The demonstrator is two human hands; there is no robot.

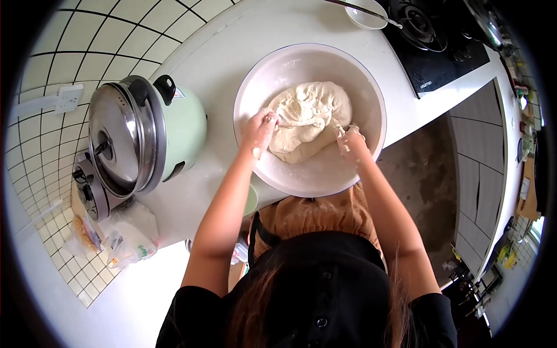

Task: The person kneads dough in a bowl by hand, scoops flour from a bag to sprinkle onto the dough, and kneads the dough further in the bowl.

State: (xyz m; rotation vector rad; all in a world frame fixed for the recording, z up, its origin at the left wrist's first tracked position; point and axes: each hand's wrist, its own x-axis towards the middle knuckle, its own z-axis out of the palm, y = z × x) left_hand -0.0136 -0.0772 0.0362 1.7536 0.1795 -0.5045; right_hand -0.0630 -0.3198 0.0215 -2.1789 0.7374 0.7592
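A large lump of pale dough (310,113) lies in a wide white basin (290,180), its top folded and rough. At the dough's left edge is my left hand (262,129), its fingers curled in and dusted with flour. My right hand (351,142) is at the dough's right edge, with bits of dough stuck to its bent fingers. Both hands are inside the basin's rim. Whether the fingers pinch the dough cannot be made out clearly.
A green rice cooker (185,119) with a steel lid stands left of the basin. Plastic bags (133,232) lie at the lower left. Beyond the basin, at the upper right, are a white bowl (366,16) with a utensil across it and a black stove (441,64).
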